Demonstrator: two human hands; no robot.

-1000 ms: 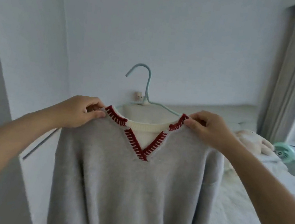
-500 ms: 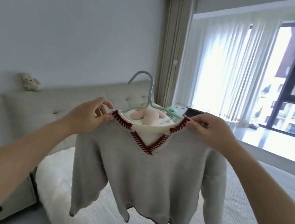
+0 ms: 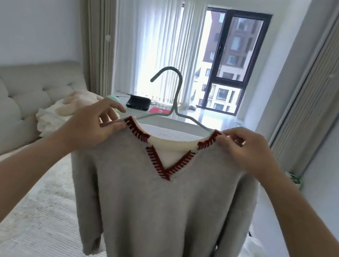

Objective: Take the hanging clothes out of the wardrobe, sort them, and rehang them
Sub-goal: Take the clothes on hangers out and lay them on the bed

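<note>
Grey sweater held up on its hanger above the bed

The left hand [image 3: 97,127] and right hand [image 3: 245,152] each pinch a shoulder of the sweater [image 3: 160,205], which hangs from the hanger [image 3: 174,107] over the bed [image 3: 44,208], the window [image 3: 230,60] behind.

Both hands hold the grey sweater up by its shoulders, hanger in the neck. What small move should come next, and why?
Probably lower the grey sweater onto the bed below. The left hand and right hand pinch its shoulders, it hangs on the hanger in mid-air, and no rail is in view.
</note>
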